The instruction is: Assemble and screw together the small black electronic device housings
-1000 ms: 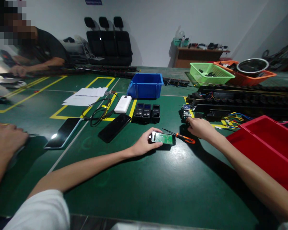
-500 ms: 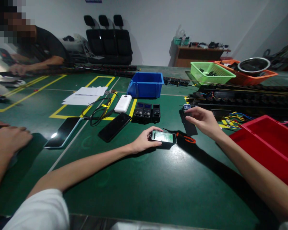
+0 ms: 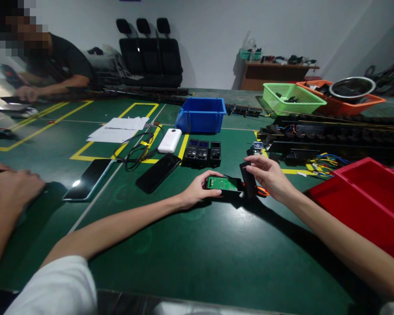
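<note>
Fingers and thumb of my left hand (image 3: pixel 200 191) close around a small black case, in which a green circuit board (image 3: pixel 223 183) faces up. My right hand (image 3: pixel 269 175) pinches a flat black cover (image 3: pixel 248 179), holding it tilted just right of the case. Partly hidden behind the cover is a tool with orange handles (image 3: pixel 262 191), lying on the table. Beyond my right hand sits a small silver and blue part (image 3: pixel 258 147). Several finished-looking black modules (image 3: pixel 202 153) stand in a row past my left hand.
A black phone (image 3: pixel 158 173), a white power bank (image 3: pixel 170 140) and a cabled phone (image 3: pixel 89 179) lie left. A blue bin (image 3: pixel 202 116) stands behind; a red bin (image 3: pixel 364 205) and loose wires (image 3: pixel 326 162) are right. Other people's hands (image 3: pixel 18 190) work at left.
My right hand has lifted the black cover off the table and brought it left and nearer, beside the case. My left hand keeps its hold; the glare on the board is gone.
</note>
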The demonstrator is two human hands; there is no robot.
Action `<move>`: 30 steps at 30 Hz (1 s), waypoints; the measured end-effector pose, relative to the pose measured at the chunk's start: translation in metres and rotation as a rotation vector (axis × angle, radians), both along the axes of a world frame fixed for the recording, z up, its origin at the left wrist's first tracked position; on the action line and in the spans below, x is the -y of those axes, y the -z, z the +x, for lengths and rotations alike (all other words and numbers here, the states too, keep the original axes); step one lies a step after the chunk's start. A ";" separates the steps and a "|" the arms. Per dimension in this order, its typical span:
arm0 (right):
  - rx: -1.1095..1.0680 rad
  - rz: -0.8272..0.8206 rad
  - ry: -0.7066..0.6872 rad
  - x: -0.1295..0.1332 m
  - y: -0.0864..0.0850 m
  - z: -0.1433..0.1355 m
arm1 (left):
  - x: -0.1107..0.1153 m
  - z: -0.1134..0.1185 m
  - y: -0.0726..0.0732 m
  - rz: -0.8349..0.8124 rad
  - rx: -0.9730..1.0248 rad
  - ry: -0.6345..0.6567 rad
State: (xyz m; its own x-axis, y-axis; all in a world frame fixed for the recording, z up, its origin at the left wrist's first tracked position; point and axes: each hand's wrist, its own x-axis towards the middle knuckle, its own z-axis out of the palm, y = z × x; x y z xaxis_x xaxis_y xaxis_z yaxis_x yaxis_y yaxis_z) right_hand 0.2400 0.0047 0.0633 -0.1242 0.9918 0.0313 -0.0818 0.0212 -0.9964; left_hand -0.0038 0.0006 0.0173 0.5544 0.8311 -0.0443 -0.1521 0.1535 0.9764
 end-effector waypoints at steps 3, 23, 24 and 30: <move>-0.004 -0.020 -0.040 0.004 0.006 -0.005 | -0.001 0.000 0.000 -0.062 0.068 0.009; 0.870 0.517 -0.101 0.016 0.007 -0.010 | 0.001 0.002 0.002 0.021 0.010 -0.088; 0.896 0.511 -0.119 0.017 0.006 -0.010 | 0.001 0.003 0.002 0.026 0.005 -0.098; 1.022 0.474 -0.120 0.023 0.001 -0.011 | 0.001 0.003 0.001 0.064 -0.026 -0.110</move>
State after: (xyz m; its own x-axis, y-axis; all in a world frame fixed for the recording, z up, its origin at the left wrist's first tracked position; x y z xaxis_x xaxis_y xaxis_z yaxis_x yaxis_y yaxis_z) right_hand 0.2295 -0.0180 0.0620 -0.4007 0.8869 0.2299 0.7389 0.4612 -0.4912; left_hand -0.0009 0.0000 0.0158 0.4594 0.8882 -0.0024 -0.1386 0.0744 0.9875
